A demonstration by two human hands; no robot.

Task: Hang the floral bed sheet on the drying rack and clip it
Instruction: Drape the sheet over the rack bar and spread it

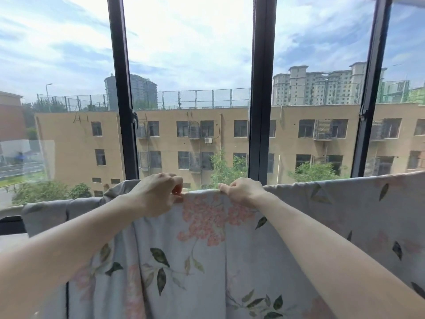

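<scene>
Presently: floral bed sheet [207, 261] draped over hidden rack, left hand [158, 192] and right hand [241, 188] pinching top fold; unclipped, liable to slide off if released.

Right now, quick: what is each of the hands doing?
Left hand: closed, pinching the top edge of the floral bed sheet.
Right hand: closed, gripping the same top edge.
</scene>
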